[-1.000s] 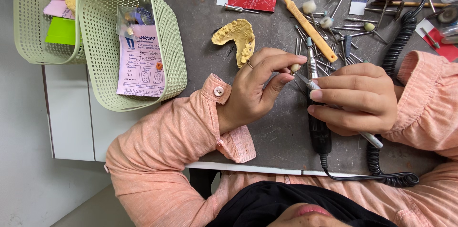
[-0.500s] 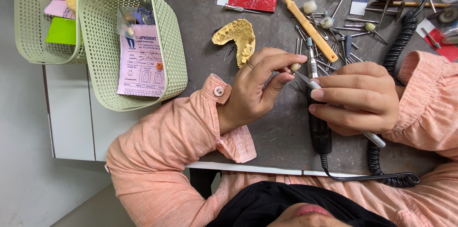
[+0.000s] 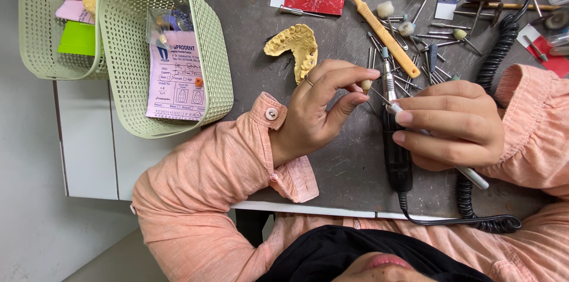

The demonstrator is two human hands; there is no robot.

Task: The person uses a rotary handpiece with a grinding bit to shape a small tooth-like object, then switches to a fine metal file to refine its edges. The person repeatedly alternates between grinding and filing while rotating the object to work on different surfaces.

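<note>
Left hand [image 3: 314,110] pinches a tiny tooth-like piece [image 3: 367,85] between thumb and forefinger tips, other fingers loosely curled, held just above the grey table [image 3: 249,33], a little nearer than the yellow dental cast [image 3: 296,45]. Right hand [image 3: 453,125] is closed pen-style around a thin silver tool [image 3: 438,142], its fine tip aimed at the piece, with the black rotary handpiece [image 3: 394,139] lying just left of it. The piece looks hard, very light, probably brittle and easily dropped, so best taken by its sides at the fingertips; green baskets [image 3: 160,51] sit far left.
</note>
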